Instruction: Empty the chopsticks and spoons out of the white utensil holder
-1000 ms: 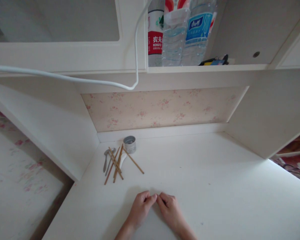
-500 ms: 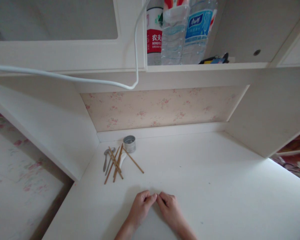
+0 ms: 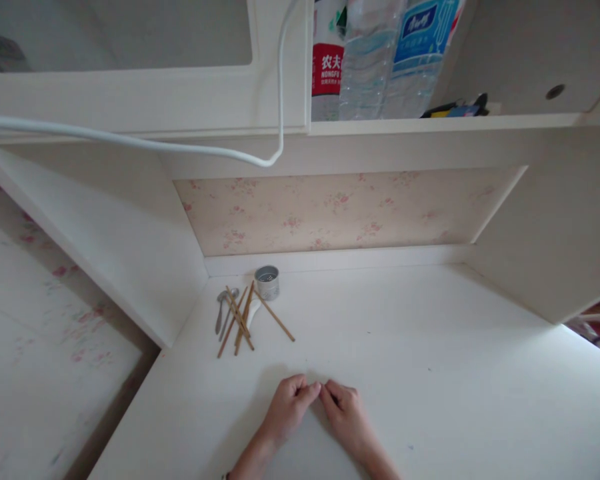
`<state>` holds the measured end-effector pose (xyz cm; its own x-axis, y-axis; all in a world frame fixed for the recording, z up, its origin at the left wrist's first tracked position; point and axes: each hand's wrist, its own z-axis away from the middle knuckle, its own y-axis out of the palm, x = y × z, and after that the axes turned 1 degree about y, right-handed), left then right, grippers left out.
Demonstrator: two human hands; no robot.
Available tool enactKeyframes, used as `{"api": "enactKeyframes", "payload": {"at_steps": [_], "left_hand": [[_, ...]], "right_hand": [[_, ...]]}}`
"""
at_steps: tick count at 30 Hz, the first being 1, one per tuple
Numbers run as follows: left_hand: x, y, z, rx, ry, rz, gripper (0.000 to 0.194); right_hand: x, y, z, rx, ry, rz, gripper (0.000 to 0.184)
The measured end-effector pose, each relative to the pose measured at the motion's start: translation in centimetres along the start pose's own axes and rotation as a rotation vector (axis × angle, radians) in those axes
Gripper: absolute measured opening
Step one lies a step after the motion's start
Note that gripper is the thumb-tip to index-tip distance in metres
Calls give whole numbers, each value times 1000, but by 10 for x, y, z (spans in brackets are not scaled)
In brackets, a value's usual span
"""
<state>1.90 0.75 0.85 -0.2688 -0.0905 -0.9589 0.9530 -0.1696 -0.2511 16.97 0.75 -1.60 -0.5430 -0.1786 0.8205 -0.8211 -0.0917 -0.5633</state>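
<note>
My left hand [image 3: 291,405] and my right hand [image 3: 343,409] are at the front of the white desk, curled into loose fists. The left thumb tip touches the right hand's thumb and forefinger. I see nothing between the fingers. Beyond them, to the left, several wooden chopsticks [image 3: 240,320] lie crossed in a loose heap. One chopstick [image 3: 276,317] lies apart on the right side. Two metal spoons [image 3: 220,313] rest at the heap's left edge, and a white spoon [image 3: 253,311] is partly under the chopsticks. Behind stands a round metal utensil holder [image 3: 268,285] with holes in its bottom.
The white desk [image 3: 405,320] is bounded by side panels and a low back strip. Overhead, an open cabinet shelf [image 3: 380,123] holds plastic water bottles [image 3: 365,63]. A white cable [image 3: 180,148] hangs across the cabinet front.
The view has shifted slightly, so the scene sits a little differently in the picture. Both hands keep the same closed pose, thumbs together. The utensils have not moved on the desk.
</note>
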Motion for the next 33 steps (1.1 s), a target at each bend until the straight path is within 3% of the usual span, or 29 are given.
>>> {"api": "enactKeyframes", "payload": {"at_steps": [3,7,11,16,22,30,33], "left_hand": [[1,-4,-8,-53,-23,-49,37],[-5,-23,-35,-177,78,-448,24],[-18,-44,-70,-245,147,-656,12],[-29,-57,-96,-217,212,-910,21],[-25,-74,-99,-179,206,-1103,23],[-17,-123,-86,-227,141,-1209,25],[-15,-141,-88,-296,94,-1212,35]], "right_hand": [[1,0,0,5,7,-1,48],[-1,2,-1,11,14,18,51],[-4,5,-3,6,5,26,52],[-5,5,-3,2,-12,25,52],[-5,5,-2,-2,0,35,52],[-6,6,-5,-7,-23,16,51],[-5,5,-6,5,-26,27,51]]}}
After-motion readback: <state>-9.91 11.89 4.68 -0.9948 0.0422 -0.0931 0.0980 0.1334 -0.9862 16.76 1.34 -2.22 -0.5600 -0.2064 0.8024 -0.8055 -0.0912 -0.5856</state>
